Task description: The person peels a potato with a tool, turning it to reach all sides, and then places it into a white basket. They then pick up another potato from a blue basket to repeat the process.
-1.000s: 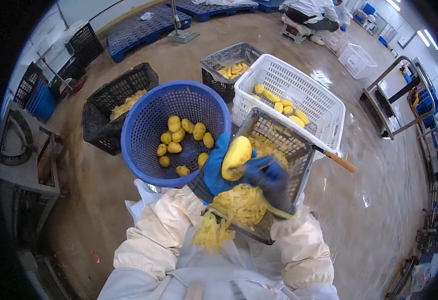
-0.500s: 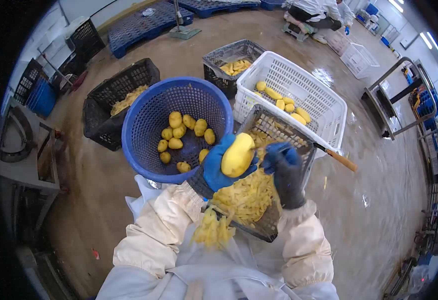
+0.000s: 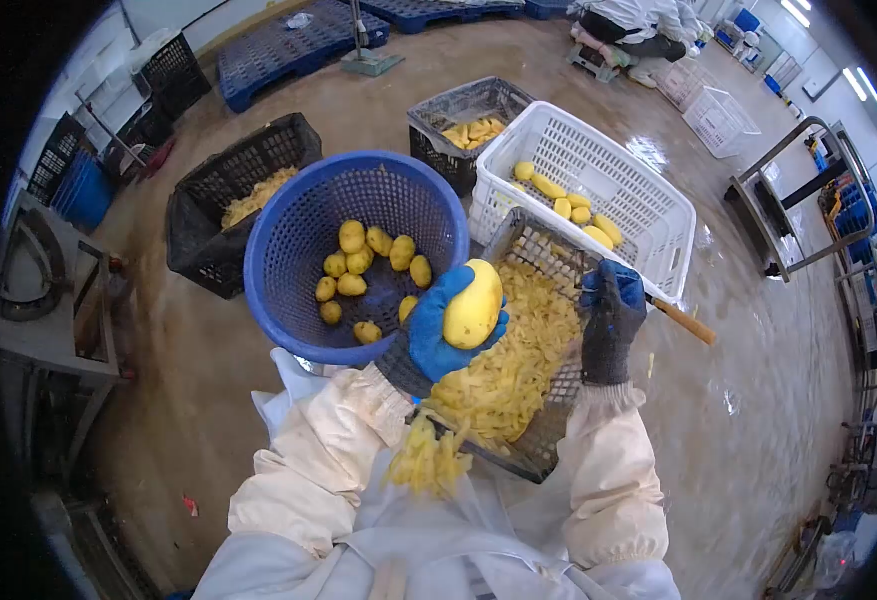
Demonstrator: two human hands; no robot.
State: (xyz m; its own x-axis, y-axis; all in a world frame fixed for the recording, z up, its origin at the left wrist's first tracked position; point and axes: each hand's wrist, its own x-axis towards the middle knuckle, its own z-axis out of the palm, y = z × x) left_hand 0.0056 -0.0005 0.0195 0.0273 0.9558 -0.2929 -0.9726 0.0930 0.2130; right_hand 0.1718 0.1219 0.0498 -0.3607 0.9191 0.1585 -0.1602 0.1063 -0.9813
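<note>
My left hand, in a blue and dark glove, is wrapped round a yellow, largely peeled potato. Below it, a dark crate holds a heap of potato peelings, some hanging over its near edge. Over that crate's right side is my right hand, gloved and closed. What its fingers grip is too small and dark to make out. Just beyond it, a wooden-handled tool lies across the rim, its other end hidden behind my hand.
Unpeeled potatoes sit in a blue basket at left. A white crate with peeled potatoes stands behind. Two dark crates hold peelings and yellow pieces. A trolley and another person are further off.
My right hand has moved right, away from the potato, to the crate's right rim. The potato has turned slightly in my left hand, which stays in about the same place.
</note>
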